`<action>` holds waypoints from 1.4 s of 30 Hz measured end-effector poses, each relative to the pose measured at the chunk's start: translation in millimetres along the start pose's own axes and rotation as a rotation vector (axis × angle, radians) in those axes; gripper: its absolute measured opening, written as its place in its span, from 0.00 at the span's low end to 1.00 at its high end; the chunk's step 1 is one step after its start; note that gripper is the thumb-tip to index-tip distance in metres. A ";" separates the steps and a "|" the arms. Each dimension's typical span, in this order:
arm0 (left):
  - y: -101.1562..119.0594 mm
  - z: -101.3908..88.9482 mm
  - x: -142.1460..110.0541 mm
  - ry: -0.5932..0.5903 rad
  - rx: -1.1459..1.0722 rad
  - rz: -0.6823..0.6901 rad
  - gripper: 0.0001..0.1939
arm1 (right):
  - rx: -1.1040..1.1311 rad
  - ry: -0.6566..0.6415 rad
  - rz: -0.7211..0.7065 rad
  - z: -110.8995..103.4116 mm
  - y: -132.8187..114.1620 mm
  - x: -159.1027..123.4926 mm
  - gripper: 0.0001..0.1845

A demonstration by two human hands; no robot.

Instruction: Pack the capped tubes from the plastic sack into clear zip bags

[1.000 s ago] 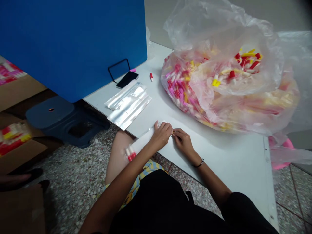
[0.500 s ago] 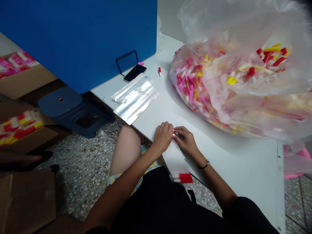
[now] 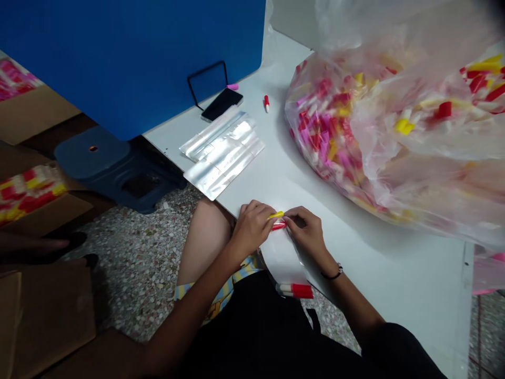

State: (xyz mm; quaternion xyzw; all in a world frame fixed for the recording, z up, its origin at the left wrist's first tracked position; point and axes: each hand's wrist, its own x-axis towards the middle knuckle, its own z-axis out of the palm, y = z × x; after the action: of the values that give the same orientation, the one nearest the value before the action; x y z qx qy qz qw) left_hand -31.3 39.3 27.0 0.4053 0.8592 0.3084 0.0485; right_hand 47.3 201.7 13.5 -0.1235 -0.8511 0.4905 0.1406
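red-and-white pens [image 3: 298, 291] lie in the near end of a clear pouch [image 3: 282, 260] at bottom centre. at its upper end, my left grip [image 3: 253, 226] is closed on a yellow pen [image 3: 277, 215], a red pen [image 3: 279, 225] just below it. my right grip [image 3: 305, 229] curls in by their right ends; i cannot tell if it pinches anything. farther up the bench [image 3: 379, 279], silvery pouches [image 3: 226, 155] lie at upper centre, a big bag [image 3: 373, 163] at upper right, then a phone [image 3: 222, 104].
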 end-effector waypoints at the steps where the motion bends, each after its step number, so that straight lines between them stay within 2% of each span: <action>1: -1.1 -2.3 -3.2 0.014 0.030 -0.002 0.07 | -0.005 -0.010 0.007 -0.5 -1.2 -0.2 0.04; 7: -7.2 -1.4 -15.2 0.097 0.034 -0.033 0.08 | -0.005 -0.091 0.001 2.2 -12.1 -7.2 0.19; 11: -13.3 0.6 -15.8 0.142 -0.026 -0.052 0.06 | 0.074 -0.067 0.038 14.7 -13.7 -6.3 0.18; 14: -14.4 1.0 -11.1 0.217 0.011 -0.143 0.07 | 0.141 -0.108 0.034 24.0 -8.0 12.7 0.15; 18: -7.6 0.3 5.6 0.258 0.203 -0.366 0.08 | 0.137 -0.234 -0.017 27.3 -8.0 52.4 0.15; 21: 0.2 -5.5 16.4 0.251 0.260 -0.540 0.09 | -0.054 -0.314 -0.130 23.9 -24.0 63.6 0.22; 24: 4.1 -14.5 11.2 0.218 0.168 -0.641 0.08 | -0.436 -0.432 -0.290 18.7 -39.8 48.9 0.41; 26: 3.2 -18.5 -2.5 0.197 0.007 -0.625 0.05 | -0.633 -0.499 -0.365 13.9 -39.6 35.2 0.50; 27: 1.7 -19.3 -10.8 0.190 -0.091 -0.604 0.05 | -0.683 -0.520 -0.399 11.2 -35.9 30.3 0.52; 29: -2.8 -19.4 -26.6 0.181 -0.283 -0.569 0.06 | -0.693 -0.537 -0.482 5.8 -24.3 26.2 0.51; 31: -8.6 -18.9 -36.4 0.198 -0.376 -0.550 0.11 | -0.648 -0.529 -0.560 1.8 -12.6 28.0 0.47; 34: -16.4 -19.8 -36.8 0.226 -0.277 -0.477 0.15 | -0.586 -0.509 -0.632 0.5 -3.7 32.8 0.44; 37: -20.3 -21.1 -27.9 0.179 -0.146 -0.379 0.14 | -0.542 -0.484 -0.666 4.1 -3.8 33.9 0.45; 42: -19.3 -18.3 -14.6 0.172 -0.090 -0.429 0.08 | -0.479 -0.458 -0.692 10.3 -3.2 32.8 0.45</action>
State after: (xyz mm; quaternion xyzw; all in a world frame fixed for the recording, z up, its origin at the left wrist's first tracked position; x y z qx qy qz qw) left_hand -40.5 10.4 28.4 0.1829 0.9120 0.3626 0.0578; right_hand 12.9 203.3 15.3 0.2495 -0.9405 0.2193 0.0723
